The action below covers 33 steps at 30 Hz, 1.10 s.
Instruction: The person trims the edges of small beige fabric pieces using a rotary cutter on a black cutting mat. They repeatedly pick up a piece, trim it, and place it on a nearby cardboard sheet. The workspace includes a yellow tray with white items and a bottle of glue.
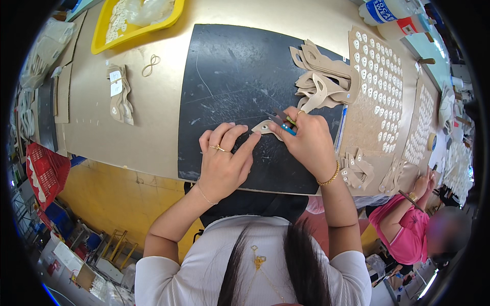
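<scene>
Both hands are down on the black cutting mat right now: the left hand, rings on, lies with its fingers spread flat and the forefinger pressing the near edge of a small tan cut piece, pinning it to the mat, while the right hand is closed around a blue-handled snip tool, blades pointed at that same piece. So the piece sits at mid-mat, just between the two hands, and this looks to me like the trimming step, mid-cut. The next move, I'd judge, calls for a steady pin from the left fingers and a short, careful bite along the piece's edge, fingertips kept clear of the blades. Sweeping from the left: a red mesh basket hangs low beside the desk, whose top is smooth, pale brown board; a yellow plastic tray holds small whitish bits; a bundle of tan pieces with white tags lies flat, a rubber band looped in a figure-eight just beside it. The mat is matte, scored with fine scratches. To its right, a loose heap of tan curved cut-outs, leathery and stiff-looking, then perforated tan sheets punched with rows of oval holes. At far right, another person's hand works at the desk's edge.
</scene>
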Tool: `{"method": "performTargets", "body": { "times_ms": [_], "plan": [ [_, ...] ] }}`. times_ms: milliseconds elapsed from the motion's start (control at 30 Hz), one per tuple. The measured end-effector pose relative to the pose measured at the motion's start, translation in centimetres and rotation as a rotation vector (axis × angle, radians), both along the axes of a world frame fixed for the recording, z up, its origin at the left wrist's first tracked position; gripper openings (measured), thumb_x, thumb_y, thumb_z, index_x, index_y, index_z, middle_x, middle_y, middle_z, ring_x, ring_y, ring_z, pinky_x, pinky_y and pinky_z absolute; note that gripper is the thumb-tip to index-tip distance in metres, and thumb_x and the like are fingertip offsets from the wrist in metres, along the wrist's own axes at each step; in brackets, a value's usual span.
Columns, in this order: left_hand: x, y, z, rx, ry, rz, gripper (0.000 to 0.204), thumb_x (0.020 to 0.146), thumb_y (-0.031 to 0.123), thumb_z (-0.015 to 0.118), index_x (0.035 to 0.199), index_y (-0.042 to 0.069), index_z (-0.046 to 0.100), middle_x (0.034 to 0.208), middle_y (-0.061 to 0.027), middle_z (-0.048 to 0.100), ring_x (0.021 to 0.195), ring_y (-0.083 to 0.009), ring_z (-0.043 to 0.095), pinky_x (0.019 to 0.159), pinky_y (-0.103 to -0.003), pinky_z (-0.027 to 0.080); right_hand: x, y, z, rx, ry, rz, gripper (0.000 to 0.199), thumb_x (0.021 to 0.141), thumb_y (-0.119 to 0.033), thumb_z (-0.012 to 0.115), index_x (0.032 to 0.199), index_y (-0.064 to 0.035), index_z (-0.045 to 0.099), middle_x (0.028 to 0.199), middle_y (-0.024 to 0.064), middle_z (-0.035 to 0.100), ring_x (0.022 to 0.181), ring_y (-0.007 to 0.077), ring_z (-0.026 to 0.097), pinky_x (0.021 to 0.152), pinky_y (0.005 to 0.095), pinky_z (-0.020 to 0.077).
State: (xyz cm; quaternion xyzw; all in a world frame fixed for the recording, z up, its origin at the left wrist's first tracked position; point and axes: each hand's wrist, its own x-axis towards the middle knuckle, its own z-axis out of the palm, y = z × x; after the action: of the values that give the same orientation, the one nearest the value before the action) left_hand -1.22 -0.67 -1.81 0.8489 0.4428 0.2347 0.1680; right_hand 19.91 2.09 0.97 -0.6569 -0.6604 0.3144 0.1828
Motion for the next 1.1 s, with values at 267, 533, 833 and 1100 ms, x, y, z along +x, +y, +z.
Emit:
{"method": "performTargets", "body": {
  "times_ms": [267,533,833,1100],
  "plan": [
    [0.1,0.0,0.1,0.000,0.024,-0.008,0.050,0.075,0.008,0.075,0.124,0.013,0.069,0.127,-0.0081,0.056,0.121,-0.0289,0.049,0.099,-0.047,0.033,0.0,0.2,-0.1,-0.007,-0.002,0.000,0.032,0.086,-0.031,0.080,0.086,-0.0008,0.068,0.061,0.0143,0.059,0.053,0.0315,0.059,0.053,0.0380,0.0447],
    [0.2,0.1,0.2,0.002,0.035,-0.017,0.051,0.075,0.008,0.076,0.125,0.014,0.069,0.127,-0.0081,0.056,0.121,-0.0291,0.049,0.099,-0.048,0.033,0.0,0.3,0.0,-0.029,-0.006,0.005,0.032,0.086,-0.030,0.080,0.088,-0.0005,0.069,0.062,0.0144,0.061,0.054,0.0305,0.061,0.054,0.0372,0.0458],
    [0.6,0.4,0.9,-0.025,0.088,-0.020,0.053,0.073,0.005,0.075,0.125,0.016,0.070,0.127,-0.0072,0.057,0.121,-0.0297,0.051,0.100,-0.047,0.034,0.1,0.2,0.0,-0.016,0.006,0.001,0.031,0.086,-0.029,0.081,0.090,-0.0003,0.070,0.063,0.0148,0.062,0.055,0.0310,0.062,0.054,0.0369,0.0467],
    [1.4,0.9,1.7,0.021,0.186,-0.054,0.048,0.073,0.008,0.076,0.121,0.012,0.069,0.122,-0.0092,0.057,0.119,-0.0297,0.053,0.098,-0.049,0.036,1.0,0.5,1.0,-0.045,0.028,0.030,0.034,0.084,-0.027,0.082,0.092,0.0029,0.069,0.065,0.0175,0.060,0.057,0.0327,0.061,0.056,0.0379,0.0463]
  ]
}}
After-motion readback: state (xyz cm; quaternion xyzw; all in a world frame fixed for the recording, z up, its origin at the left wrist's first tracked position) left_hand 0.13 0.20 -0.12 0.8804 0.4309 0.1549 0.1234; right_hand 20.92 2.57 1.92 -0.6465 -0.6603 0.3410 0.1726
